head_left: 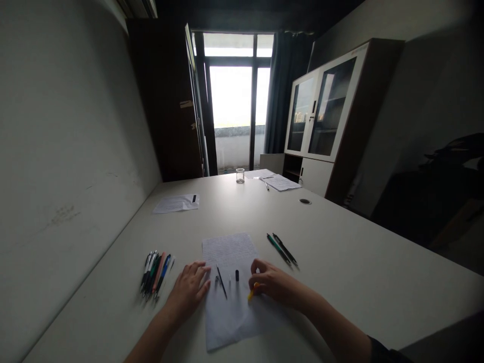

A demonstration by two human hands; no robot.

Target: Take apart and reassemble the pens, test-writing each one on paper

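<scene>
A sheet of paper with writing on its upper part lies in front of me. My left hand rests at its left edge, fingers spread, holding nothing. Pinched in the fingers of my right hand, over the sheet's right side, is a small yellow pen part; my fingers hide some of it. Between the hands lie a thin dark pen refill, a short black tube, a tiny pale piece and a small dark bit too small to name.
Several pens are bunched left of my left hand. Two pens lie beyond my right hand. Farther off are a glass jar, papers, another sheet and a round table grommet. A wall borders the left side.
</scene>
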